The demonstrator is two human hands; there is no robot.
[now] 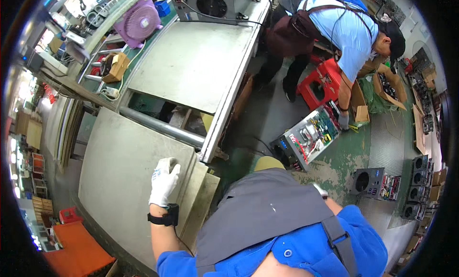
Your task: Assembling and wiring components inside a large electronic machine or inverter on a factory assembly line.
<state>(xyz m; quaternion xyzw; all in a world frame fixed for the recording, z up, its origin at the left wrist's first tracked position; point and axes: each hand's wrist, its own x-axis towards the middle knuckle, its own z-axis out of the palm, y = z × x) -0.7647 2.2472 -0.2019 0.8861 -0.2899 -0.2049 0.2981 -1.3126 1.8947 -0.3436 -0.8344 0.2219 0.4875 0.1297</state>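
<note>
My left hand (pixel 164 182), in a white glove with a black band at the wrist, is over the right part of a large pale grey board (pixel 125 155). Its thumb stands apart from the fingers, and nothing shows between them. That board tops a stack whose lower boards (pixel 201 195) jut out on the right. Only a bit of white glove shows of my right hand (pixel 319 189), beside my grey apron (pixel 267 210); the apron hides its fingers. Whether it holds anything cannot be seen.
Ahead runs a metal-edged bench (pixel 191 57) with a fan-fronted case (pixel 210 7) and a purple fan (pixel 138 21). At right, a co-worker (pixel 344 33) bends over an opened electronics case (pixel 311 136) on the floor, near a red stool (pixel 322 83). Another case (pixel 375 184) stands nearby.
</note>
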